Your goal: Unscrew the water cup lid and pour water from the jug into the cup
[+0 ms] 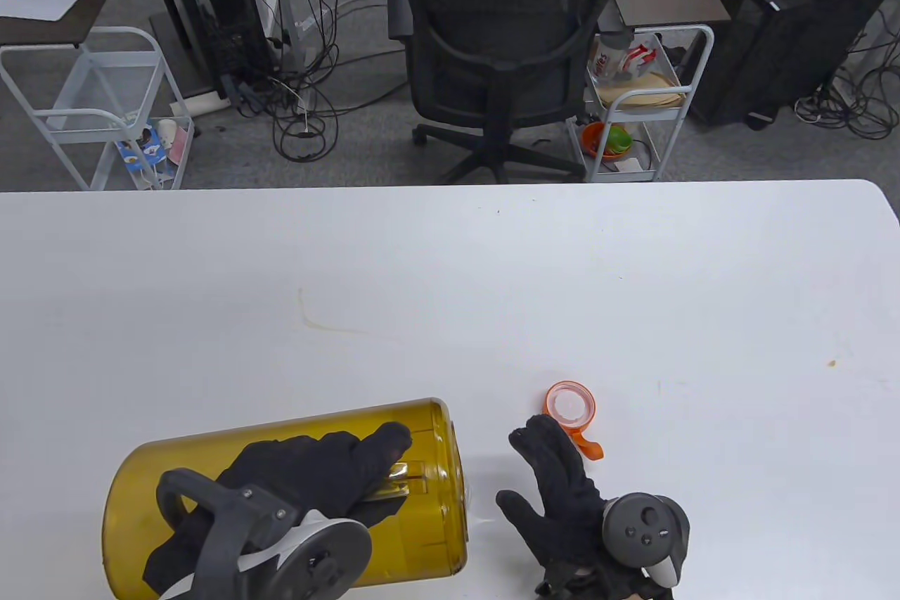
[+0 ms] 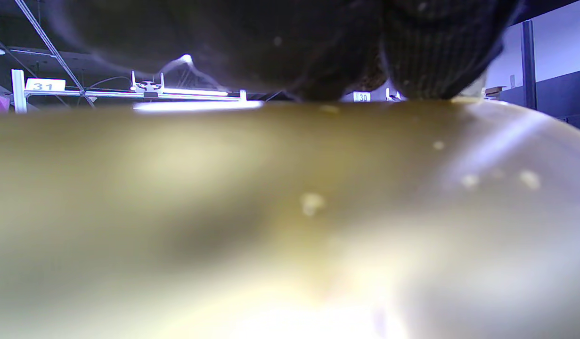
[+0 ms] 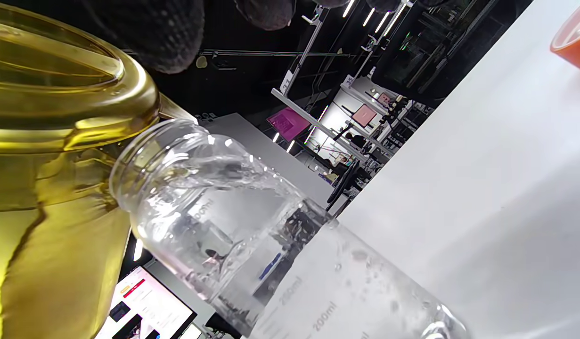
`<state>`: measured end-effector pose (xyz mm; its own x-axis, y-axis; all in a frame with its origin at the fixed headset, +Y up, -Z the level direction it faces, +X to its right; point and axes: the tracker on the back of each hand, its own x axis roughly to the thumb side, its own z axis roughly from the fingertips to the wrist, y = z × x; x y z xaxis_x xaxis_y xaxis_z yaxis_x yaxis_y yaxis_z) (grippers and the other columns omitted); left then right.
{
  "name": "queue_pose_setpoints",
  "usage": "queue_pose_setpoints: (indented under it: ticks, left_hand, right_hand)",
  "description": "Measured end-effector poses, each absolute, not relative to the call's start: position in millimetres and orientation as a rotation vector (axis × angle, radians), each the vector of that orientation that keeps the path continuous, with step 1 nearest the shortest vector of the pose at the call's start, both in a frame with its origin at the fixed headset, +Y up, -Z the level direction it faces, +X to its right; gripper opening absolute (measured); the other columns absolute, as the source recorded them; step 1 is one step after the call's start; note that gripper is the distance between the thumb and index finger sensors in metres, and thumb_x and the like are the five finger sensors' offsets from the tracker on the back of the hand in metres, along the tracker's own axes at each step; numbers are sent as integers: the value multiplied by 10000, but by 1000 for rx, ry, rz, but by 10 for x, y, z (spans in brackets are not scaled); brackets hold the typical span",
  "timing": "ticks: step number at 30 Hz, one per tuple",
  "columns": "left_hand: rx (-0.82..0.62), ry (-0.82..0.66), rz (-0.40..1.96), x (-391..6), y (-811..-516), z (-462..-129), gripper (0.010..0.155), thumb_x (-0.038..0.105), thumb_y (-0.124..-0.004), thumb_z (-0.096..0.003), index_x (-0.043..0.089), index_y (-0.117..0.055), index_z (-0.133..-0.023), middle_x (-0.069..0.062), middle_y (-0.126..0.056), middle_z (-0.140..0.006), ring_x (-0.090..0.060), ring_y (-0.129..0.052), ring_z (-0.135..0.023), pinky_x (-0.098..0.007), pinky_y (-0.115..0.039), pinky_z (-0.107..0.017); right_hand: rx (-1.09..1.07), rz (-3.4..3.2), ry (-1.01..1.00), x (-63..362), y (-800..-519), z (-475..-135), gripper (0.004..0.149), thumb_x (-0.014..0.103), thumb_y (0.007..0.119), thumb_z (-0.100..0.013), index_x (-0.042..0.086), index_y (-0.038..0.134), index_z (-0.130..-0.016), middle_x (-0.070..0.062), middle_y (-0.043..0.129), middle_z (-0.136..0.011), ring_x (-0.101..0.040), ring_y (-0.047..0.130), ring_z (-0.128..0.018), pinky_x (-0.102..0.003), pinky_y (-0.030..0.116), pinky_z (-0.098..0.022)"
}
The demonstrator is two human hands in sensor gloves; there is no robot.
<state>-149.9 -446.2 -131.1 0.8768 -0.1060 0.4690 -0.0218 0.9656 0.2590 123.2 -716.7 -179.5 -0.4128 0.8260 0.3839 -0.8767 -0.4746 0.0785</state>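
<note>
The amber jug (image 1: 281, 487) is tipped on its side low over the table, mouth to the right. My left hand (image 1: 373, 470) grips its handle from above. In the left wrist view the jug's wall (image 2: 224, 212) fills the frame under the glove. The right wrist view shows the clear, lidless cup (image 3: 214, 212) standing at the jug's spout (image 3: 106, 84), with water streaming into it. My right hand (image 1: 531, 470) is beside the cup, fingers spread and straight, gripping nothing. The orange lid (image 1: 570, 406) lies on the table just beyond that hand, and its edge (image 3: 575, 42) shows in the right wrist view.
The white table (image 1: 492, 276) stretches wide beyond the hands. A black office chair (image 1: 506, 51) and two white wire carts (image 1: 98, 115) (image 1: 643, 100) stand past its far edge.
</note>
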Motion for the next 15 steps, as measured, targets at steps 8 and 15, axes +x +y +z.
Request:
queue_pose_setpoints:
  ticks: [8, 15]
  left_hand:
    - [264, -505, -47, -1486, -4466, -1311, 570, 600, -883, -392, 376, -775, -904, 116, -1007, -470, -70, -1006, -169, -354, -921, -244]
    - [266, -504, -45, -1489, -4466, -1318, 570, 600, -883, -392, 377, -774, -905, 117, -1007, -470, -70, -1006, -169, -355, -921, -244]
  right_hand:
    - [454, 2029, -162, 1217, -7166, -1792, 736, 531, 695, -549, 164, 411, -1119, -195, 236, -1174, -521, 403, -1054, -618, 499, -755]
    - [459, 2031, -161, 1212, -7168, -1789, 737, 533, 694, -549, 163, 411, -1120, -200, 233, -1172, -524, 402, -1051, -619, 498, -755]
